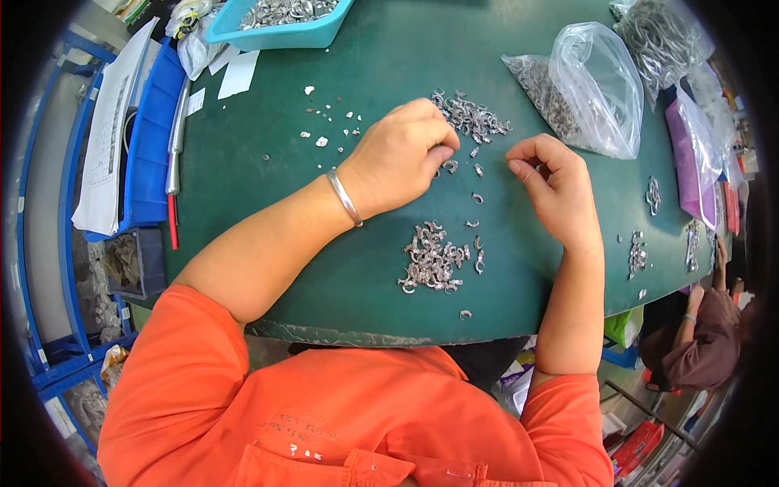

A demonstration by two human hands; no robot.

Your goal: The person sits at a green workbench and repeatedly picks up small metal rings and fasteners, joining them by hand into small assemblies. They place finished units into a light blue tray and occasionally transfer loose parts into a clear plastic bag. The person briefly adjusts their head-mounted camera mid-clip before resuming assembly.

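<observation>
My left hand (399, 154), a metal bangle (345, 197) on its wrist, is closed with fingertips curled down beside small curved grey metal pieces. Just past its knuckles lies a loose pile of these metal pieces (472, 118). My right hand (556, 188) is held to the right of that pile, thumb and forefinger in a pinch. What either hand holds, if anything, is too small or hidden to tell. Several stray pieces (477, 197) lie between the hands. Nearer to me is a second heap of metal pieces (430, 258).
On the green table (316, 268) are a turquoise basket (280, 36) of metal parts, a clear bag (596, 89) of small pieces, white crumbs (322, 141) and small clusters (637, 256) at right. A blue bin (154, 138) with papers borders the left. A co-worker (706, 337) sits far right.
</observation>
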